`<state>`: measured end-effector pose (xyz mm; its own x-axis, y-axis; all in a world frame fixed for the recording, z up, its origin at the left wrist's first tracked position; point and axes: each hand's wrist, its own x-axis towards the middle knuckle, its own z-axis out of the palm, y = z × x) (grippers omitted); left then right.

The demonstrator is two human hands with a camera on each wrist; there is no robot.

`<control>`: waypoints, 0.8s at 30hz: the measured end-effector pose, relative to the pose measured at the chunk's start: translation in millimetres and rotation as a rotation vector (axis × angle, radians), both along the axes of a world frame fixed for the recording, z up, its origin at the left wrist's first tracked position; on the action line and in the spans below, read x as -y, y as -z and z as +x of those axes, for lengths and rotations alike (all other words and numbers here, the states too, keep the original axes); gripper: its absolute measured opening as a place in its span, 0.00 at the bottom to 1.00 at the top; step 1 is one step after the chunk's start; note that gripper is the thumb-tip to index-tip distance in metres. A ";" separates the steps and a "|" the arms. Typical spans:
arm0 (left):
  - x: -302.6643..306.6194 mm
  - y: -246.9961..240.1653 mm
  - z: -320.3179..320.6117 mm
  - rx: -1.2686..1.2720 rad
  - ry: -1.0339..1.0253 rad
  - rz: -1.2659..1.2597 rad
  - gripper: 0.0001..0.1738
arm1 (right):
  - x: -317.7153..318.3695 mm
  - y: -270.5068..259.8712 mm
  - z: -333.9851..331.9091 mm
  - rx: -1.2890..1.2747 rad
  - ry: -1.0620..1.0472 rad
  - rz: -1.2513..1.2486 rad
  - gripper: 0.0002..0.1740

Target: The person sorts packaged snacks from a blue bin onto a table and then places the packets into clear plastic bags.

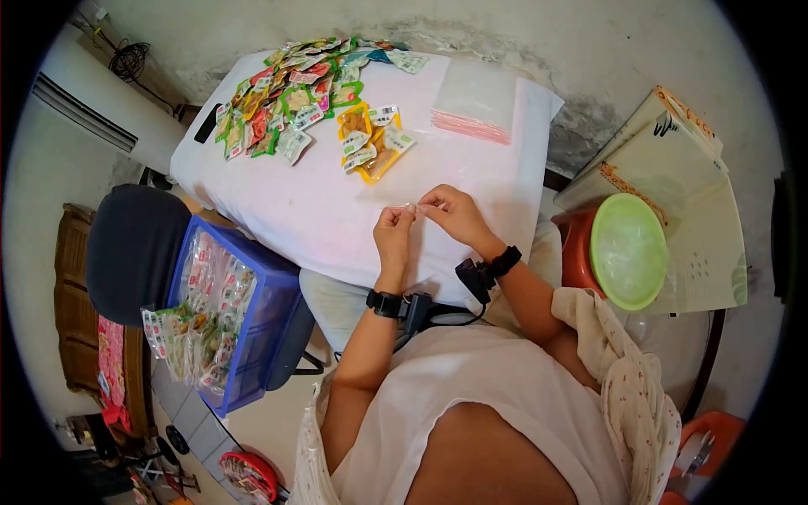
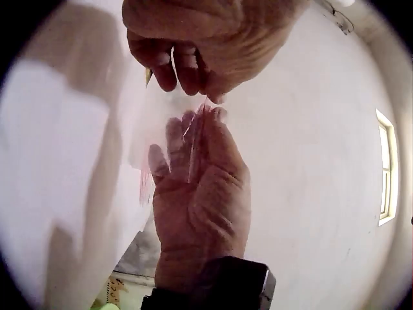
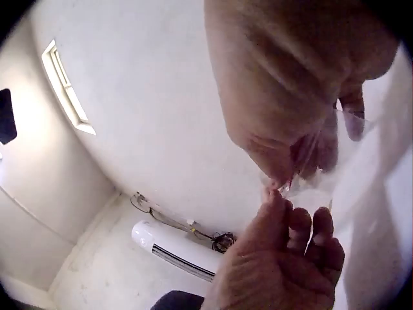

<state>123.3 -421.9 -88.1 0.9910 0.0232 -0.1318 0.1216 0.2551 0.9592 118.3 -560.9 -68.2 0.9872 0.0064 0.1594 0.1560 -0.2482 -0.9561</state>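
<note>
Fingertip to fingertip, my left hand (image 1: pixel 393 240) and right hand (image 1: pixel 459 219) meet over the near part of the white-covered table (image 1: pixel 278 202). Both pinch the edge of a thin clear plastic bag (image 2: pixel 194 148), which has a reddish line along it. In the left wrist view the bag hangs in front of the right palm, and the fingers show through it. Beyond the hands lie a few yellow-edged snack packets (image 1: pixel 380 153). Farther right on the table is a stack of clear bags (image 1: pixel 473 105) with red edges.
A heap of colourful small packets (image 1: pixel 295 97) covers the table's far left, beside a black phone (image 1: pixel 206 124). On the left, a blue crate (image 1: pixel 268 324) holds filled clear bags (image 1: pixel 206 316). A green basin (image 1: pixel 628 252) stands at the right.
</note>
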 end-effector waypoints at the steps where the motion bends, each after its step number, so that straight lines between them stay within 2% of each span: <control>1: -1.7 1.9 0.5 0.025 0.011 0.029 0.08 | 1.0 1.5 0.4 -0.002 0.000 -0.001 0.07; 4: -5.8 2.9 -2.3 0.046 0.032 0.104 0.08 | 1.7 6.4 1.9 -0.079 0.015 0.040 0.06; 6: -7.1 1.8 -5.7 0.041 0.042 0.150 0.07 | -0.3 6.9 2.6 0.052 0.122 -0.010 0.05; 8: -8.3 6.1 -8.5 0.155 0.010 0.179 0.07 | -4.0 -6.3 -1.5 0.111 0.077 -0.044 0.06; 10: -10.6 9.4 -10.7 0.141 0.009 0.166 0.06 | -4.2 -9.6 -4.4 0.168 0.034 -0.076 0.06; 12: -12.7 11.5 -12.4 0.129 0.006 0.153 0.05 | -0.9 -7.0 -4.3 0.199 -0.017 -0.435 0.07; 16: -17.8 5.7 -18.8 0.152 -0.027 0.123 0.05 | -7.5 -17.6 -5.3 0.178 0.094 -0.408 0.08; 18: -20.1 5.7 -20.2 0.138 -0.037 0.125 0.05 | -10.0 -26.6 -7.3 0.228 -0.050 -0.170 0.08; 21: -21.3 7.7 -19.6 0.165 -0.038 0.038 0.05 | -7.2 -17.8 -8.0 0.239 -0.168 -0.308 0.07; 24: -24.3 4.1 -20.0 0.171 -0.019 0.029 0.05 | -7.2 -18.3 -9.9 0.177 -0.132 -0.252 0.05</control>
